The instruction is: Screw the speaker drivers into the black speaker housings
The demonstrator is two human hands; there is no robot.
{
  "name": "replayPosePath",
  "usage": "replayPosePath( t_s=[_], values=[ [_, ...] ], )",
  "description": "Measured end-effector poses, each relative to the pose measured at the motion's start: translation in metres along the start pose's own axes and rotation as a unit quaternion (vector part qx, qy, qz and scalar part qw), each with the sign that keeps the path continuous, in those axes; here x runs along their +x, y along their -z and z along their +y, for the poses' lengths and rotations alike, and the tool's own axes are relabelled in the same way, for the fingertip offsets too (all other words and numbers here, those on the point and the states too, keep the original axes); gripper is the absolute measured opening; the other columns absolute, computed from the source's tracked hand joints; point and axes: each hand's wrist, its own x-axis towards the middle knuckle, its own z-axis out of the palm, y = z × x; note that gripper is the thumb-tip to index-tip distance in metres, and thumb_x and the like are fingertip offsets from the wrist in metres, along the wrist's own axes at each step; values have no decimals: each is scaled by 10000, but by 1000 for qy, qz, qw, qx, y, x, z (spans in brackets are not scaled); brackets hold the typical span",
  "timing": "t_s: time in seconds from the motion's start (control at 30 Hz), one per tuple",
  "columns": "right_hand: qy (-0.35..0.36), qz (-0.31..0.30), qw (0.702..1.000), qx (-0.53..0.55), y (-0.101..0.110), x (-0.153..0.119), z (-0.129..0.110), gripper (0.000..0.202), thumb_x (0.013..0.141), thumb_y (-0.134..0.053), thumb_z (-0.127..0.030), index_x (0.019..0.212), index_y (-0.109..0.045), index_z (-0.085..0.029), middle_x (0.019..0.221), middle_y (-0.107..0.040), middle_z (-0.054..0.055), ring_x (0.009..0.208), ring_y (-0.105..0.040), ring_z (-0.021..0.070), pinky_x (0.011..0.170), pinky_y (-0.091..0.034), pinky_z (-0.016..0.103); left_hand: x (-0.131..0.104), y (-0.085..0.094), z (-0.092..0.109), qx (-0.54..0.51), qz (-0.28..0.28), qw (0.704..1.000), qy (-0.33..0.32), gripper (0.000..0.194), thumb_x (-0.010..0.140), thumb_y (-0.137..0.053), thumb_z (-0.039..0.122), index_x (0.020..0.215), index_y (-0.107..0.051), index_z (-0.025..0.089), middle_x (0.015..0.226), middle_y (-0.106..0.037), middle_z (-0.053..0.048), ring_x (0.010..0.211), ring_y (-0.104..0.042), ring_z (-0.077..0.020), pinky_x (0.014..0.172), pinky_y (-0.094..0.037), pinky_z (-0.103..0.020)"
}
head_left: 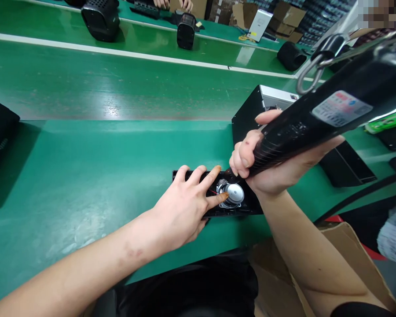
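Note:
On the green table lies a black plastic housing (247,203) with a round silver speaker (235,193) inside it. My left hand (188,204) rests over the left part of the housing, fingers spread across it, one fingertip touching the speaker's edge. Wrapped round a thick black power screwdriver (303,119) is my right hand (267,163). The tool slants down to the left, its tip end at the housing just above the speaker. The exact contact point of the tip is hidden.
Behind my right hand stands a black box with a silver edge (247,116). Another black box (348,165) is at the right, near a dark cable (359,193). A cardboard box (353,255) sits below the table edge. Across the table are a person's hands (173,5).

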Motion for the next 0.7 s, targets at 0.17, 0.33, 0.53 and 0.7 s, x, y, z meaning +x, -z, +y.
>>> replayPosePath(
  t_s=[0.17, 0.33, 0.53, 0.7],
  values=[
    [-9, -12, 1000, 0, 2, -1, 3, 604, 721, -663, -855, 936, -664, -290, 477, -524, -82, 309, -344, 120, 295, -261, 266, -1, 0, 0, 5, 10, 1000, 1, 676, 834, -744, 373, 1474, -530, 336, 1614, -337, -194, 1387, -393, -437, 1040, -385, -638],
    [-2, -44, 999, 2, 5, -1, 11, 662, 763, -555, -896, 958, -647, -270, 486, -526, -81, 303, -350, 114, 283, -280, 243, -1, 0, 0, 0, 15, 1000, 2, 683, 829, -737, 367, 1478, -526, 338, 1579, -380, -197, 1376, -395, -429, 1027, -391, -634],
    [12, -61, 998, 17, 8, 0, 14, 668, 793, -534, -881, 962, -663, -247, 493, -545, -70, 287, -335, 106, 257, -268, 225, -1, -2, -1, -6, 18, 1000, 6, 686, 815, -742, 360, 1469, -535, 349, 1600, -354, -187, 1341, -421, -420, 1029, -386, -629],
    [8, -55, 998, 8, 6, -1, 18, 700, 785, -515, -899, 1015, -658, -252, 499, -526, -69, 309, -362, 110, 284, -318, 234, -1, -2, -1, -11, 17, 1000, 6, 701, 805, -748, 366, 1472, -534, 343, 1610, -335, -203, 1360, -407, -433, 1044, -373, -644]
  ],
)
